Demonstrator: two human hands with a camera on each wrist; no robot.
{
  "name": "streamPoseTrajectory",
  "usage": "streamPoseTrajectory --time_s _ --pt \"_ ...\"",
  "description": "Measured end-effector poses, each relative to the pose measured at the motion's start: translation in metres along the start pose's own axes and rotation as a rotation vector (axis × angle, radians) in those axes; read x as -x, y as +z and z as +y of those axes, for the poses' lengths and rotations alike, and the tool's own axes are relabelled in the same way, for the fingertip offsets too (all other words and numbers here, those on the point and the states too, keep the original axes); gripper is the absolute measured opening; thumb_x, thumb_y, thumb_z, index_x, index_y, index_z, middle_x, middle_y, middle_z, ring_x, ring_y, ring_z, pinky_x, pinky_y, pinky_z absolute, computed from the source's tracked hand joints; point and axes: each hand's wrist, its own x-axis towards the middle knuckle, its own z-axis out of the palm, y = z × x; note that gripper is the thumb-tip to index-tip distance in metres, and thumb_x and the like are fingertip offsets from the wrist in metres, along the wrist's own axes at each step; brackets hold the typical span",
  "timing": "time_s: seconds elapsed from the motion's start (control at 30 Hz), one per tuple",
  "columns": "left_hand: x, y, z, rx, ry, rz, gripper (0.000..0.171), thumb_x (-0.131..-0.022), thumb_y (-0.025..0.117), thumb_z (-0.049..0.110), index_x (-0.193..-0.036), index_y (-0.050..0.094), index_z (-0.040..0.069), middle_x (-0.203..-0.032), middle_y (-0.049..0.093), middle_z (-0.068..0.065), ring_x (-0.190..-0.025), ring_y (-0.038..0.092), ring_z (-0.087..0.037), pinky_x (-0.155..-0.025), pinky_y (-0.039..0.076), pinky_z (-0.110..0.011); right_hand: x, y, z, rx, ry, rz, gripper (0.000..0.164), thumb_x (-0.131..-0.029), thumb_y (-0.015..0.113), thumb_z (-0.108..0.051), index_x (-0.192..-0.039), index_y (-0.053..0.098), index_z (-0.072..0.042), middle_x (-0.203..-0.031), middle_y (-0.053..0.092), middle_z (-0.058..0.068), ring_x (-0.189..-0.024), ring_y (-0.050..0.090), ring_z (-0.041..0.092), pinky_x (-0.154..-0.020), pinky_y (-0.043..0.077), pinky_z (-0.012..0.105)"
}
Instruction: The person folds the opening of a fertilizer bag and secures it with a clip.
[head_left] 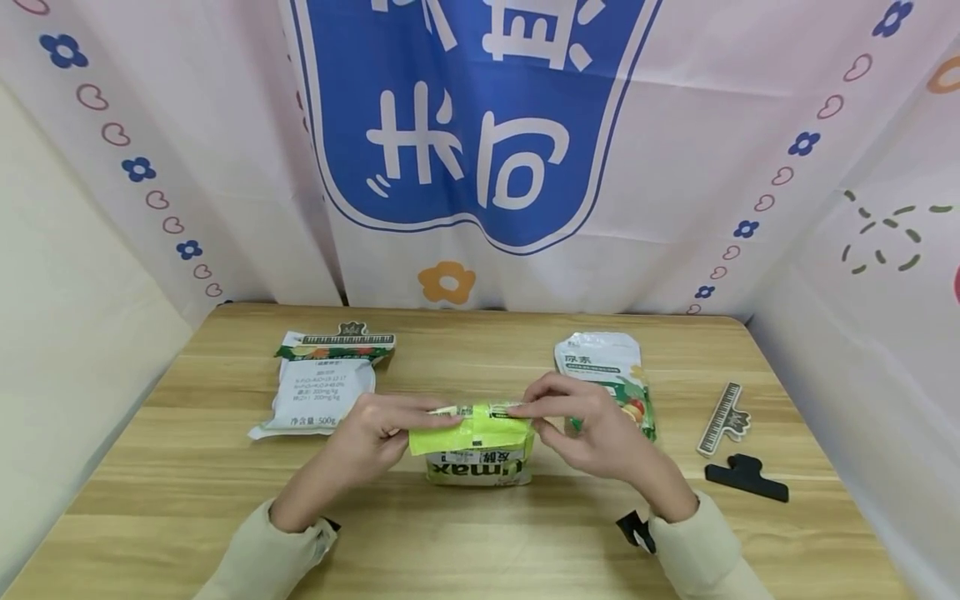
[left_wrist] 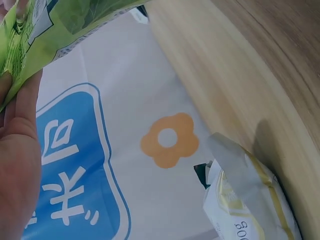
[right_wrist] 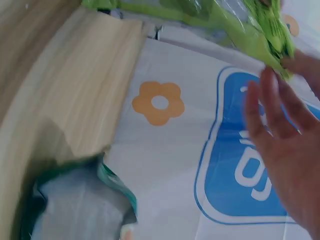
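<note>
A bright green and white plastic bag (head_left: 480, 468) with black lettering stands in the middle of the table, its top edge folded over. My left hand (head_left: 378, 427) grips the folded top at its left end, fingers along the upper side and thumb below. At the other end my right hand (head_left: 588, 425) pinches the fold between index finger and thumb. The right wrist view shows its other fingers (right_wrist: 272, 107) spread off the bag, a little blurred. In the left wrist view the bag's green film (left_wrist: 55, 40) hangs from the left hand.
A white bag (head_left: 318, 396) closed with a piano-pattern clip (head_left: 348, 340) lies back left. Another white and green bag (head_left: 600, 358) lies behind my right hand. On the right are a second piano-pattern clip (head_left: 720, 421) and a black clip (head_left: 746, 479). A printed curtain (head_left: 525, 275) hangs behind.
</note>
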Motion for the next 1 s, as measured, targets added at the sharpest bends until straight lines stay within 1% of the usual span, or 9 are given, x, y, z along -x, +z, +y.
streamPoseTrajectory --time_s 0.23,0.4,0.53,0.7,0.73,0.77,0.87,0.93,1.0 --pt "0.002 -0.002 0.001 -0.083 0.047 -0.006 0.067 -0.075 0.054 -0.032 -0.113 0.083 0.015 -0.113 0.081 -0.014 -0.083 0.074 -0.013 -0.043 0.029 -0.002 -0.009 0.001 -0.011 -0.131 0.234 -0.066 0.030 -0.103 0.066 -0.015 -0.132 0.071 -0.018 -0.123 0.074 -0.001 -0.108 0.069 0.011 -0.090 0.063 0.030" --pt "0.003 -0.002 0.003 -0.113 0.094 -0.012 0.063 -0.078 0.060 -0.030 -0.115 0.083 0.016 -0.116 0.081 -0.012 -0.084 0.074 -0.011 -0.046 0.030 -0.002 -0.018 0.011 -0.015 -0.077 0.370 -0.096 0.026 -0.103 0.068 -0.032 -0.125 0.076 -0.019 -0.118 0.077 -0.005 -0.105 0.070 0.007 -0.090 0.063 0.026" --pt "0.003 -0.004 0.006 -0.113 0.098 -0.039 0.063 -0.078 0.061 -0.028 -0.116 0.082 0.017 -0.123 0.079 -0.012 -0.075 0.063 -0.001 -0.046 0.029 -0.001 -0.019 0.014 -0.016 -0.045 0.373 -0.119 0.027 -0.101 0.071 -0.035 -0.121 0.078 -0.018 -0.112 0.079 -0.007 -0.103 0.072 0.008 -0.089 0.062 0.027" --pt "0.006 -0.011 0.013 -0.070 0.006 -0.170 0.068 -0.076 0.060 -0.023 -0.126 0.079 0.019 -0.139 0.072 -0.010 -0.057 0.019 0.012 -0.044 0.024 0.000 -0.019 0.015 -0.015 -0.045 0.348 -0.109 0.025 -0.101 0.072 -0.032 -0.118 0.079 -0.016 -0.109 0.079 -0.005 -0.100 0.073 0.009 -0.090 0.061 0.027" --pt "0.007 -0.013 0.015 -0.046 -0.029 -0.204 0.068 -0.076 0.059 -0.020 -0.127 0.078 0.021 -0.142 0.070 -0.008 -0.057 0.019 0.012 -0.045 0.026 -0.001 -0.019 0.016 -0.015 -0.050 0.343 -0.106 0.024 -0.101 0.072 -0.032 -0.117 0.079 -0.016 -0.108 0.079 -0.005 -0.099 0.073 0.009 -0.090 0.061 0.027" --pt "0.007 -0.016 0.016 -0.024 -0.063 -0.234 0.067 -0.078 0.058 -0.017 -0.129 0.077 0.023 -0.146 0.067 -0.006 -0.057 0.032 0.013 -0.051 0.037 -0.002 -0.019 0.016 -0.015 -0.053 0.337 -0.104 0.023 -0.100 0.073 -0.031 -0.116 0.079 -0.016 -0.107 0.079 -0.005 -0.098 0.073 0.008 -0.090 0.062 0.027" --pt "0.008 -0.021 0.021 0.045 -0.156 -0.279 0.060 -0.088 0.058 -0.007 -0.133 0.074 0.029 -0.151 0.063 0.000 -0.092 0.072 -0.002 -0.081 0.063 -0.022 -0.020 0.017 -0.015 -0.064 0.322 -0.097 0.019 -0.100 0.073 -0.029 -0.113 0.080 -0.017 -0.105 0.080 -0.005 -0.097 0.073 0.008 -0.089 0.062 0.028" --pt "0.006 -0.020 0.021 0.046 -0.206 -0.258 0.045 -0.100 0.058 0.005 -0.136 0.071 0.030 -0.149 0.064 0.004 -0.127 0.070 -0.016 -0.102 0.063 -0.039 -0.020 0.018 -0.015 -0.065 0.313 -0.090 0.017 -0.100 0.073 -0.028 -0.111 0.081 -0.017 -0.104 0.080 -0.005 -0.097 0.073 0.008 -0.089 0.062 0.028" --pt "0.002 -0.015 0.021 0.023 -0.248 -0.225 0.034 -0.107 0.061 0.021 -0.139 0.069 0.027 -0.146 0.066 0.006 -0.133 0.067 -0.018 -0.109 0.059 -0.046 -0.020 0.018 -0.015 -0.063 0.309 -0.083 0.016 -0.099 0.074 -0.027 -0.110 0.081 -0.017 -0.104 0.080 -0.005 -0.097 0.073 0.008 -0.089 0.063 0.028"
